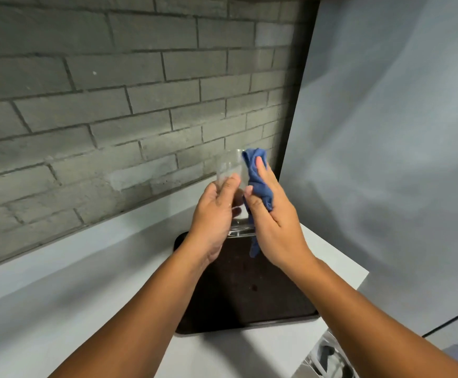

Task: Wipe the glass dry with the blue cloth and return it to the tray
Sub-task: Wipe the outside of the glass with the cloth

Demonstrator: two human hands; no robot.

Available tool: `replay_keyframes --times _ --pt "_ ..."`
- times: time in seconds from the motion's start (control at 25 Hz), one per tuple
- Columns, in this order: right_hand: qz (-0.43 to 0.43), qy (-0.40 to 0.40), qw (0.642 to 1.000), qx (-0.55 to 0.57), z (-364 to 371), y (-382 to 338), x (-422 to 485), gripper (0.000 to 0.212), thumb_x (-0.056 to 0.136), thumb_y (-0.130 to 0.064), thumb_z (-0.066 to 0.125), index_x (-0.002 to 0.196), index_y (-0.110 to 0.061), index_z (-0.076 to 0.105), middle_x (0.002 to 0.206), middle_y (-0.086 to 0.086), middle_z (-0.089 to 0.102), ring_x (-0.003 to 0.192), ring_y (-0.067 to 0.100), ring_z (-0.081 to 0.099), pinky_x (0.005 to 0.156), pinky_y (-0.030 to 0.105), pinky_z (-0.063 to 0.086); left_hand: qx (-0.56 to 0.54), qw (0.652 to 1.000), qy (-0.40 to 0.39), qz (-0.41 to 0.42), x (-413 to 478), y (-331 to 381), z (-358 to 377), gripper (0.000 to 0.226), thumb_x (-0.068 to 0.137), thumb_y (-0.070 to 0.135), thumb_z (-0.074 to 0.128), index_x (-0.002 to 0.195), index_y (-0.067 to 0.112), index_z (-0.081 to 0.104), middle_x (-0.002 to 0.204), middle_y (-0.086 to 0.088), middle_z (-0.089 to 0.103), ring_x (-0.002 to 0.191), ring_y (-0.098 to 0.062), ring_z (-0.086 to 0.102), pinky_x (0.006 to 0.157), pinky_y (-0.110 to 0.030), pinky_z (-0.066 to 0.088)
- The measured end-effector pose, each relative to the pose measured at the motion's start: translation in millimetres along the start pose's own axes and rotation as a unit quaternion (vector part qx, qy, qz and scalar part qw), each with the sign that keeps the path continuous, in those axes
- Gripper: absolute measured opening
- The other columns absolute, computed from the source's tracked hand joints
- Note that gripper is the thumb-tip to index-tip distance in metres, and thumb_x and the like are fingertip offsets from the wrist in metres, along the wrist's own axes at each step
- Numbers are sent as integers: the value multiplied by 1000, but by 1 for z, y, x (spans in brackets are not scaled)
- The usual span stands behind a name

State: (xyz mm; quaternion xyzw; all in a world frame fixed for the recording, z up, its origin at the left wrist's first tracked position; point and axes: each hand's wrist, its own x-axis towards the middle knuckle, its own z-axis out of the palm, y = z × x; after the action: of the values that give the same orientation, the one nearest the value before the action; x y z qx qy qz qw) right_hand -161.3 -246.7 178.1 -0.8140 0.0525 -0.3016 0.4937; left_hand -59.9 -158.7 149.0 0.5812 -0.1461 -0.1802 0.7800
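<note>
A clear drinking glass (229, 166) is held upright in the air above a dark brown tray (247, 298). My left hand (215, 214) grips its left side, thumb across the front. My right hand (272, 216) presses a crumpled blue cloth (257, 181) against the glass's right side; the cloth rises to the rim and a tail hangs below the thick base. The tray lies flat on the white counter (91, 271), with nothing standing on it.
A grey brick wall (113, 105) runs behind the counter. A pale grey panel (386, 159) closes the right side. The counter's right edge drops off near the tray, with metal and dark items (328, 358) below at the bottom right.
</note>
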Motion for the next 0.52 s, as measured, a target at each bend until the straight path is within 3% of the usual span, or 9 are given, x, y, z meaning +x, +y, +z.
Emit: replay_keyframes --times 0.12,0.2,0.24,0.32,0.4,0.48,0.52 --pt "-67 -31 997 -29 4 6 -7 60 112 -21 55 169 -16 37 181 -3 28 170 10 20 138 33 19 -17 1000 9 -4 -3 -3 -2 63 82 64 72 125 19 73 119 -9 87 116 -28 81 100 -49 63" --pt "16 2 999 35 -3 2 1 57 115 -22 54 169 -19 37 179 -7 34 166 7 30 136 36 26 -32 999 11 -10 -4 -6 -4 66 85 61 75 131 14 73 122 -16 86 115 -33 83 100 -52 65" --pt "42 7 998 52 -3 1 1 57 115 -24 53 170 -22 36 178 -9 35 164 4 32 136 37 28 -40 999 15 -17 -4 -5 -5 64 88 59 74 132 12 74 120 -17 86 109 -31 85 94 -48 68" --pt "6 -17 1000 26 4 -5 -15 59 114 -27 54 170 -22 36 179 -10 32 166 2 28 136 33 25 -37 999 25 -29 -3 -5 -9 56 90 60 71 124 17 80 110 -10 89 97 -19 87 81 -35 67" --pt "-63 -45 997 -23 9 0 -23 58 112 -24 56 168 -20 39 180 -7 32 168 5 25 137 33 22 -29 999 21 -33 -3 -3 -11 52 88 64 69 119 25 85 116 -7 89 110 -22 85 94 -42 65" --pt "-17 -31 999 25 1 0 -13 56 115 -21 54 168 -24 38 179 -7 34 167 9 30 136 44 29 -39 998 7 -42 -6 -1 -10 62 84 64 71 127 22 82 128 -17 85 121 -35 80 106 -57 63" --pt "25 -19 998 53 -2 -3 -7 56 115 -21 53 169 -27 36 179 -8 35 165 11 34 134 49 33 -52 997 -1 -50 -6 0 -9 67 82 64 72 131 18 79 128 -22 84 117 -39 81 102 -59 64"
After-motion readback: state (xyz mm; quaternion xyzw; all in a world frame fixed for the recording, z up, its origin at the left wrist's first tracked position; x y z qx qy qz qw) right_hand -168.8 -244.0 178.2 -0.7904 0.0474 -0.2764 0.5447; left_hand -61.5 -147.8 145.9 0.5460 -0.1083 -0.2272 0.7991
